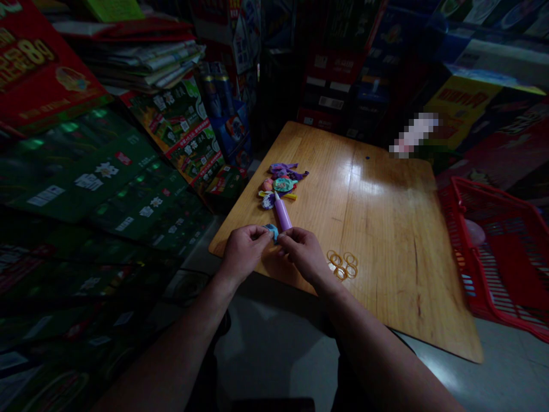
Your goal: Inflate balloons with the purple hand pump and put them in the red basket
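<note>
Near the table's front left edge, my left hand (246,249) and my right hand (302,252) pinch a small limp blue balloon (273,230) between them. Both sets of fingers are closed on it. Just beyond lies a purple hand pump (282,214) with a white nozzle pointing away, its near end close to my right fingers. Past the nozzle is a loose pile of uninflated balloons (285,184) in purple, teal, pink, yellow and dark blue. To the right of my right hand are several yellow-brown rubber bands (342,265).
All this lies on a wooden table (386,229). A red plastic basket (493,292) stands at its right, with a pale pink round thing (475,233) inside. Stacked green cartons (107,166) line the left, and more boxes (334,74) rise behind. A blurred patch hides something at the back right.
</note>
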